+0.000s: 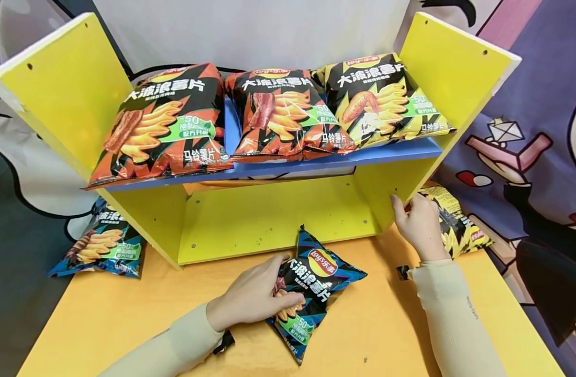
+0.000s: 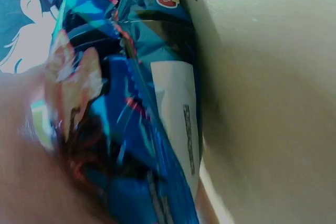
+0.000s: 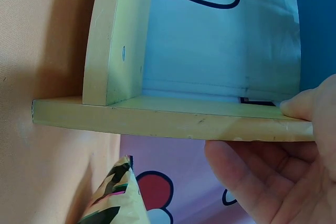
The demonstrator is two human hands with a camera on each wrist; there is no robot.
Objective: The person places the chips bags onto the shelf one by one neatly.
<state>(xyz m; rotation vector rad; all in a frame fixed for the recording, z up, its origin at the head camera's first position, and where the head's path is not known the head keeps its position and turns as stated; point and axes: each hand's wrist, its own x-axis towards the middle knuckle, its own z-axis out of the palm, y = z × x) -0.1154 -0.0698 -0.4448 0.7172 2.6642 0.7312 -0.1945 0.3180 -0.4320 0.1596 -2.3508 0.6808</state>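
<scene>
In the head view my left hand grips a blue-and-black bag of potato chips by its left side, in front of the shelf's lower compartment. The left wrist view shows the same chip bag close up, its seam and white label towards the camera. My right hand holds the front edge of the right side panel of a yellow shelf. Seen from the right wrist, the thumb lies on the inner face of the side panel and the fingers on its outer face.
On the blue upper board lie two red chip bags and a yellow one. Another blue chip bag lies left of the shelf. A yellow chip bag is at its right. The orange table carries everything.
</scene>
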